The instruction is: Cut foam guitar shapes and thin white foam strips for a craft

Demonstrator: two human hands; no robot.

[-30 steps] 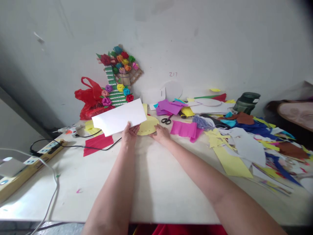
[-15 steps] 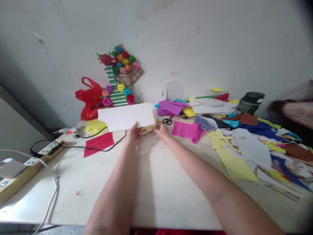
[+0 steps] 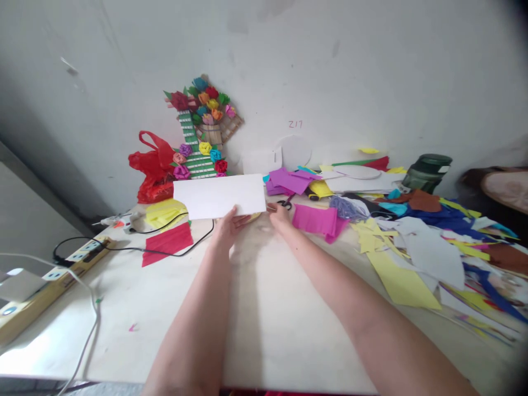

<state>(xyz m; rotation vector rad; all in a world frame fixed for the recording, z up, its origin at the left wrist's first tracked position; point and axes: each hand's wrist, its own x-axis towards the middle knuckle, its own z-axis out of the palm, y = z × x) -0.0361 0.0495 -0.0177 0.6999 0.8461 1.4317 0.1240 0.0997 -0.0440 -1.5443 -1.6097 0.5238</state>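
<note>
The left hand point(image 3: 227, 227) is pinching the card point(image 3: 220, 193) by its lower edge before the flowers point(image 3: 205, 148); the right hand point(image 3: 281, 216) is lying near its corner, grip indiscernible. One-sided support may be inviting tilting.

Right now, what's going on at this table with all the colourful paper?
A person is holding a white card in the left hand, thumb on top. A bit of a yellow piece peeks out below the card's near edge. The right hand is by the card's right end, close to the scissors; I can't tell if it's touching anything. Pink paper lies nearby.
</note>
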